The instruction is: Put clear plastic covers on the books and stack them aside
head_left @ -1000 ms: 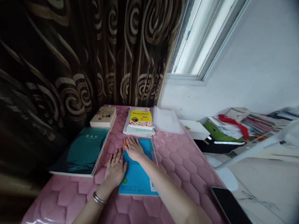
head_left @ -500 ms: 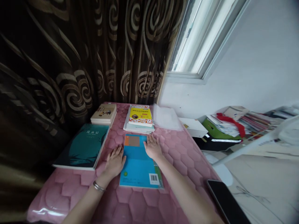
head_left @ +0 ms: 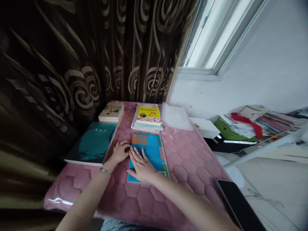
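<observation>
A blue book (head_left: 153,141) lies on the pink padded tabletop, with colored blocks on its cover and a shiny edge along its right side. My right hand (head_left: 142,166) rests flat across its left half, fingers spread and pointing to the upper left. At the book's left edge, my left hand (head_left: 119,152) has bent fingers, thumb and index finger closed on that edge. A silver bangle (head_left: 106,170) circles the left wrist. The right hand and forearm hide the book's lower part.
A dark teal book (head_left: 92,142) lies on the left, near a stack of beige books (head_left: 112,111). Behind the blue book sit a yellow-and-white book pile (head_left: 148,116) and clear plastic sheets (head_left: 176,117). A phone (head_left: 238,205) lies at the right edge, near a white lamp stand (head_left: 255,155).
My right hand has moved from the book's upper right edge to its left half. My left hand's fingers have bent in at the left edge. The view has shifted slightly.
</observation>
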Demonstrator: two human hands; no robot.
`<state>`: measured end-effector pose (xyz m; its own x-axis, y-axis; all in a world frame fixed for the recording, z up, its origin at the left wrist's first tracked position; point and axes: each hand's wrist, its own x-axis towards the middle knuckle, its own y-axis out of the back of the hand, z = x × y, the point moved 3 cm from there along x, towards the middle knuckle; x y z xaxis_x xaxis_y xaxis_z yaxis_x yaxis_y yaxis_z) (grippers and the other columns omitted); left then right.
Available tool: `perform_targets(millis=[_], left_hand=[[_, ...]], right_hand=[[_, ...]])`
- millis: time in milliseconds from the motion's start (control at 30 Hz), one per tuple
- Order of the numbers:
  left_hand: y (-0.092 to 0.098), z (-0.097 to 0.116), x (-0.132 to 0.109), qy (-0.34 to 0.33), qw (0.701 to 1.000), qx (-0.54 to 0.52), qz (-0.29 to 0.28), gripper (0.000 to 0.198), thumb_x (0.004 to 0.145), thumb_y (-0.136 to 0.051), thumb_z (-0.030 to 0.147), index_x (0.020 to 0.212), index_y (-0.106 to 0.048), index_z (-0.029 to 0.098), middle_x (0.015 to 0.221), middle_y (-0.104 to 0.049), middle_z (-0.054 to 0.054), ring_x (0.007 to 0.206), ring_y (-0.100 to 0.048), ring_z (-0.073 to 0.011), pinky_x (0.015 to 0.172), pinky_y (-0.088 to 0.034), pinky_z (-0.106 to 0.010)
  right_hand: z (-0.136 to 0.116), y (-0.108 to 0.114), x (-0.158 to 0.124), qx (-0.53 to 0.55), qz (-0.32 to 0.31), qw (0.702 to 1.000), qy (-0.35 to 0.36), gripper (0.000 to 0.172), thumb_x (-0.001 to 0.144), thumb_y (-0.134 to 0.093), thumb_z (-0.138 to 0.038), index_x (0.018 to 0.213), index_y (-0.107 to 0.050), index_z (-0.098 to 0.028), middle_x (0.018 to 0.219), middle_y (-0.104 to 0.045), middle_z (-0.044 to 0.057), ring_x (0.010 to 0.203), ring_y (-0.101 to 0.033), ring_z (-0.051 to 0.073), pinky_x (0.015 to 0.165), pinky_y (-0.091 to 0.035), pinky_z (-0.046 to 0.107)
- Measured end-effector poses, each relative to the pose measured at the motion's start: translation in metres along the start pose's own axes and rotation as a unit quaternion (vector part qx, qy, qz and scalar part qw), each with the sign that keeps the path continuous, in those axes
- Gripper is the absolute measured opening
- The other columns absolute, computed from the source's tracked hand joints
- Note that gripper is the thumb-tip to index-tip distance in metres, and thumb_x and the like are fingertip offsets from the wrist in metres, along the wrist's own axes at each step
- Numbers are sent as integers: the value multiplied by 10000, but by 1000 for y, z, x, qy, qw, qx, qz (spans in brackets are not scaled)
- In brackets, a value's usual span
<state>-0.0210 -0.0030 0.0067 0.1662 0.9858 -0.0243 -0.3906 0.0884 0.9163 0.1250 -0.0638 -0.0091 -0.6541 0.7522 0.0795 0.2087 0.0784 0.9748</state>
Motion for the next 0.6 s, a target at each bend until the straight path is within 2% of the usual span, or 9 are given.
perform_targets(millis=[133,267,367,500,600], left_hand=[[3,2,-1,8,1000,-4,11,304,829,-544,301,1092,-696,290,1381,-542,-24,1255,-464,-305,965,-420,-528],[-5,11,-8,20,999,15,40,295,859,-511,338,1093,-685,295,1382,-551,-30,1245,-470,-308,948,-433,-549],[-13,22,-16,31,993,56,100,337,904,-419,274,1135,-664,260,1371,-570,-65,1207,-515,-285,953,-444,-537],[-16,39,-24,13,978,140,157,424,939,-320,190,1240,-617,156,1358,-577,-148,1185,-560,-288,996,-437,-516],[-25,61,-34,-10,972,178,153,494,910,-309,95,1338,-553,136,1439,-495,-169,1275,-510,-311,1041,-415,-513]], right_hand=[[-16,4,-17,12,-7,1000,0,860,920,-396,-615,1535,-128,-77,1587,-30,155,1478,-46,316,1180,-102,585],[-20,5,-39,27,11,999,-25,857,923,-369,-633,1529,-158,-65,1581,-41,162,1474,-56,310,1195,-139,540],[-5,0,-62,31,23,993,-113,788,954,-301,-599,1527,-179,-71,1577,-53,153,1469,-65,298,1200,-175,502],[22,-7,-99,15,33,965,-259,769,962,-275,-585,1519,-217,-58,1575,-74,151,1463,-65,299,1188,-216,505],[33,-8,-117,6,33,958,-283,715,977,-254,-543,1519,-236,-78,1580,-100,127,1466,-100,282,1184,-239,493]])
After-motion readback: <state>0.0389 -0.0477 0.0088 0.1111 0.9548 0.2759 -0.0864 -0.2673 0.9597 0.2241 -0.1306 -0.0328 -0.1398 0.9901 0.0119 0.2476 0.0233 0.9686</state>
